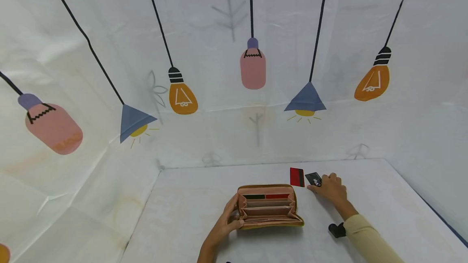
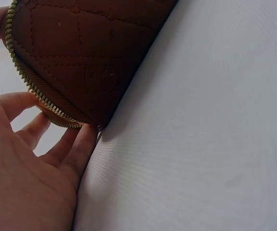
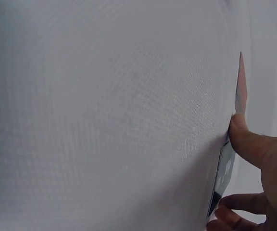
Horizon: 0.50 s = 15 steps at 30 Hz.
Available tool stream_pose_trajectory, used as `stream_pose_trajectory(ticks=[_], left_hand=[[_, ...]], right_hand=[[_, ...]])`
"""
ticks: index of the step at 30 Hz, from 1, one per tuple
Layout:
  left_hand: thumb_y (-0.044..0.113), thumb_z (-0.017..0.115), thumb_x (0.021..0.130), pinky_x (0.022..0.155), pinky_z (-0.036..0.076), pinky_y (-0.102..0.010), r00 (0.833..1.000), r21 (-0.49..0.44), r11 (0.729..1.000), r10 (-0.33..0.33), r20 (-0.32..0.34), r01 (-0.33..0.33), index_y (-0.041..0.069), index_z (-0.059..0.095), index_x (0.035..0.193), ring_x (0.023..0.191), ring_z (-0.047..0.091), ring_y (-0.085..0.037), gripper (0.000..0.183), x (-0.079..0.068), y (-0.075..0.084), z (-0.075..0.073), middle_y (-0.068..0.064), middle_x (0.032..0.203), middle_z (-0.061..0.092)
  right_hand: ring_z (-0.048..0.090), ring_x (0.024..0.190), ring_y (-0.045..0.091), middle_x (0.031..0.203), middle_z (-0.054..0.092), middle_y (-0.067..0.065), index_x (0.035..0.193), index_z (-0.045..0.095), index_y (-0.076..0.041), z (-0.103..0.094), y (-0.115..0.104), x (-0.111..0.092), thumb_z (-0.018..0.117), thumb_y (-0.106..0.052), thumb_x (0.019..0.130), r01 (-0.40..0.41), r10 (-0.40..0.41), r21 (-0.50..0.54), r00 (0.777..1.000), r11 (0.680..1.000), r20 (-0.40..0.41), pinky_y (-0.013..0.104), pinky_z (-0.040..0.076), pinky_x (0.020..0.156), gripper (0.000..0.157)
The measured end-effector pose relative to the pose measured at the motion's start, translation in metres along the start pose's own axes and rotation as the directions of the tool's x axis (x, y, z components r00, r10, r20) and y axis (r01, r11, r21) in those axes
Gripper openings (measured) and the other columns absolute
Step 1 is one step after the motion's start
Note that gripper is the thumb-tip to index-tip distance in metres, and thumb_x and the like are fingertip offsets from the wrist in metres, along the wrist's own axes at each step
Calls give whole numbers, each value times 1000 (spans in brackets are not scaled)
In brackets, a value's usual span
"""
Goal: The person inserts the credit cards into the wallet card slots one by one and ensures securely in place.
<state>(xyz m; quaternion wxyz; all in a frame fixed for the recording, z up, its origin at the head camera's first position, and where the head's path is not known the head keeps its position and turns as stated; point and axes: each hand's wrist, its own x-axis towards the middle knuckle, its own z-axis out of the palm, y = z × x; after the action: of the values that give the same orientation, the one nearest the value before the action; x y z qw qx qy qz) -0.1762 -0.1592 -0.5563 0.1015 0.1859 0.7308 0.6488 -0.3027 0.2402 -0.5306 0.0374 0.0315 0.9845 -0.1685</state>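
**Black VIP card (image 1: 313, 178) pinched in our right hand (image 1: 332, 191)**

Thumb and fingertips hold it by the edges. Just left of this hand lies a red card (image 1: 296, 177). Farther left, our left hand (image 1: 226, 219) grips one end of the open zip-around wallet (image 1: 274, 223). If we pinch weakly, so thin a card could slip; if our left hand loosens, the wallet could close.

Leaves room behind the wallet (image 1: 270, 190); meets left hand (image 1: 224, 224) at left end, red card (image 1: 294, 177), black card (image 1: 313, 178), right hand (image 1: 333, 190) off far-right corner.
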Motion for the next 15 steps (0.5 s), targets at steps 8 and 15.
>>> stream_pose_trajectory(ticks=[8, 15], left_hand=[[14, 56, 99, 106, 40, -40, 1000, -11, 1000, 3, 14, -3, 17, 6, 162, 145, 23, -44, 81, -2, 2, -1, -19, 167, 0], [15, 56, 99, 107, 39, -46, 1000, 6, 1000, 9, 7, -9, 16, 8, 162, 146, 22, -46, 80, -3, 3, -2, -21, 167, 1]], right_hand=[[50, 90, 39, 95, 53, 27, 109, 59, 16, -13, 7, 0, 75, -35, 87, -37, 34, 106, 999, 994, 28, 48, 46, 67, 58], [50, 94, 42, 101, 54, 33, 110, 59, 20, -17, 11, 5, 78, -37, 82, -155, 137, 202, 985, 967, 104, 51, 44, 75, 66]])
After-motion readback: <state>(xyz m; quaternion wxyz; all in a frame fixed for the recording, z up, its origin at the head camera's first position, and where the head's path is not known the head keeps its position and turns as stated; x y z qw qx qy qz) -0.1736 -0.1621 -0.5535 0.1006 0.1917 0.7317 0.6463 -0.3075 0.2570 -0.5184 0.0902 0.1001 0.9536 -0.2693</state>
